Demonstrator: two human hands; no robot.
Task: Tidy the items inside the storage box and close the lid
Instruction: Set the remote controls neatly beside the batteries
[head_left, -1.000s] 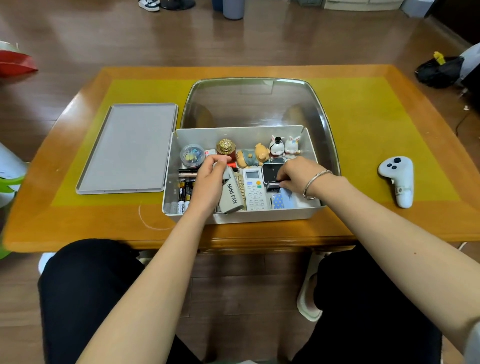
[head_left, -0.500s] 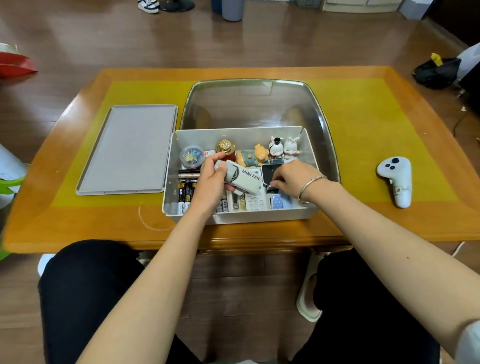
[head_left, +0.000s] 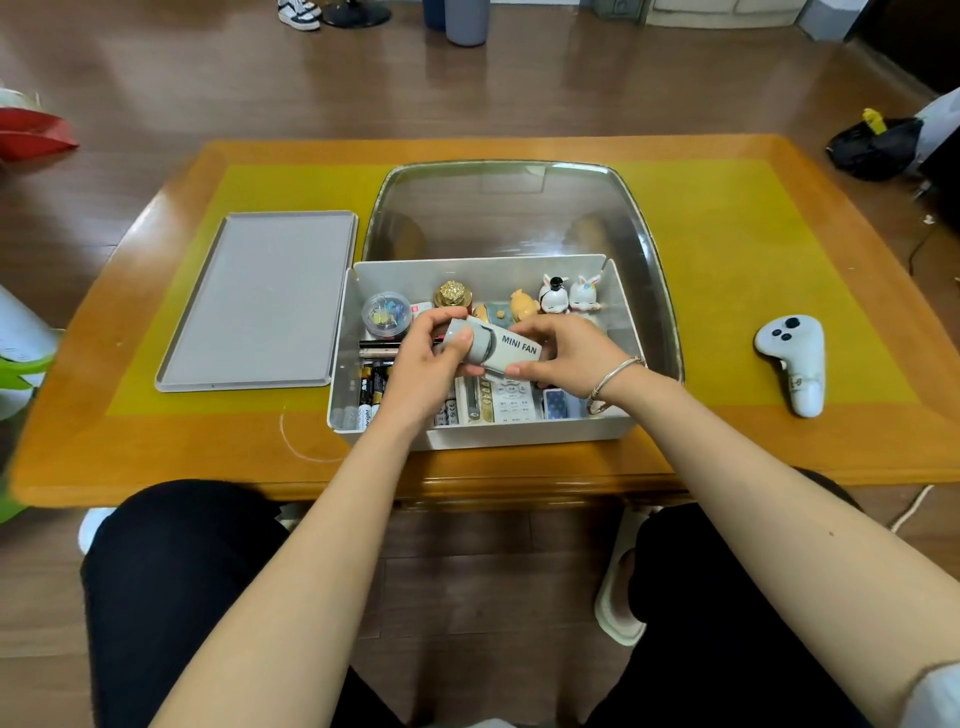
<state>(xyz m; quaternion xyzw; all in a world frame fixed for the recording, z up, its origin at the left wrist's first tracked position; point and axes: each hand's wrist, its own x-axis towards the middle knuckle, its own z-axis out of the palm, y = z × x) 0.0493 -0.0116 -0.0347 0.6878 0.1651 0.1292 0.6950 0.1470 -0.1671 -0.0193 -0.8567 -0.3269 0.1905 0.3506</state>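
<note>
We hold the fan box (head_left: 511, 349), marked MINI FAN, over the middle of the storage box (head_left: 483, 434), lying crosswise and tilted a little down to the right. Our left hand (head_left: 428, 361) has its grip closed round the box's left end, thumb on the near face, fingers over the top. Our right hand (head_left: 563, 358) has its grip on the right end, fingers curled above and thumb under the lower edge; a bangle (head_left: 613, 379) sits on that wrist.

The storage box stands open at the near middle of the surface (head_left: 727, 431). Along its far wall stand a clip jar (head_left: 385, 313), a gold ornament (head_left: 453, 296), and small figurines (head_left: 569, 295). Nearer us lie batteries (head_left: 370, 392), a remote (head_left: 511, 402) and pens (head_left: 378, 349), partly hidden under our hands.

The grey lid (head_left: 265, 299) lies flat just left of the box. A clear cover (head_left: 511, 208) rises behind it. A white controller (head_left: 795, 364) lies well apart to the right.
</note>
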